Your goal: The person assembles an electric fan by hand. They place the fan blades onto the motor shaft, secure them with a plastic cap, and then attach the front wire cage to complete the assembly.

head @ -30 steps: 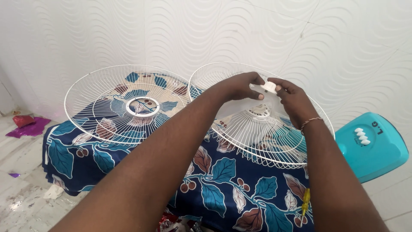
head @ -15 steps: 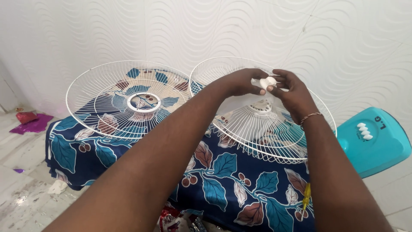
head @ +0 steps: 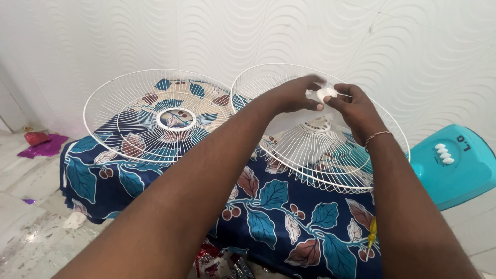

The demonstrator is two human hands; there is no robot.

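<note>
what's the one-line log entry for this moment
left hand + right hand: pinching small white knob | above right fan grille | left fan grille: untouched

A single head-worn camera looks down and forward along both outstretched arms, close to them. It faces a white patterned wall (head: 248, 36) across the upper frame, with a cloth-covered table (head: 279, 206) at centre and floor at lower left.

White round wire fan guard with a ring-shaped hub (head: 160, 116) lies flat on the table's 10 o'clock side, over a dark blue cloth printed with teal and maroon leaves (head: 274, 206). Turquoise plastic fan base with white push-buttons (head: 454, 168) sits at 3 o'clock, on the floor by the white embossed wave-pattern wall (head: 129, 36). Crumpled purple foil (head: 44, 147) at 9 o'clock; slim yellow-handled tool (head: 371, 232) at 5 o'clock against the cloth.
</note>
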